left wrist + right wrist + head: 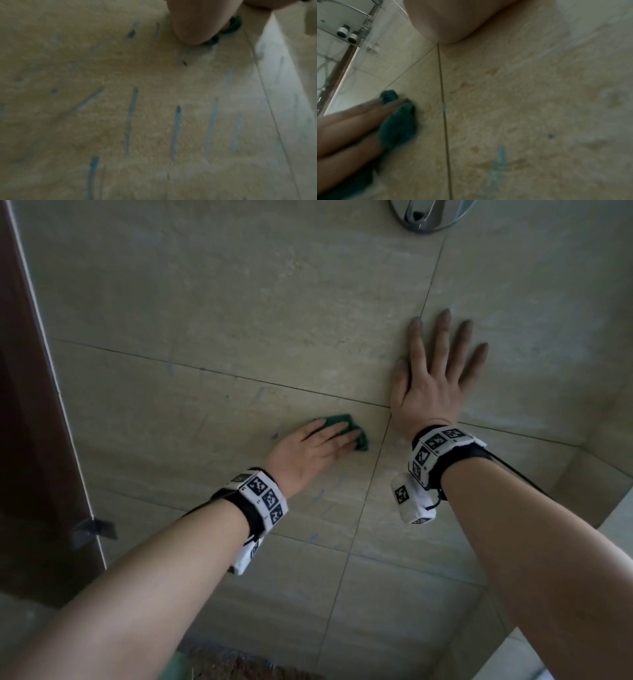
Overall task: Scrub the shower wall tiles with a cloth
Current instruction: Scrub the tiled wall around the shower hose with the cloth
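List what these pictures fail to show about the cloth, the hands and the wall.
- Green cloth: mostly hidden under the left hand, head view.
- Right hand palm contact: hidden by its own back.
- Metal fixture: cut off by the top edge.
- Blue streaks: blurred in the left wrist view.

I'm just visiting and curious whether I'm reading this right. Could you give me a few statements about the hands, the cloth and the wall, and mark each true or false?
1. The left hand presses a green cloth against the wall tiles. True.
2. The right hand holds a second cloth. False: it lies flat on the tiles with fingers spread, holding nothing.
3. Blue streaks mark the tiles near the cloth. True.
4. The cloth is white. False: it is dark green.
5. Both wrists wear bands with black-and-white square patterns. True.
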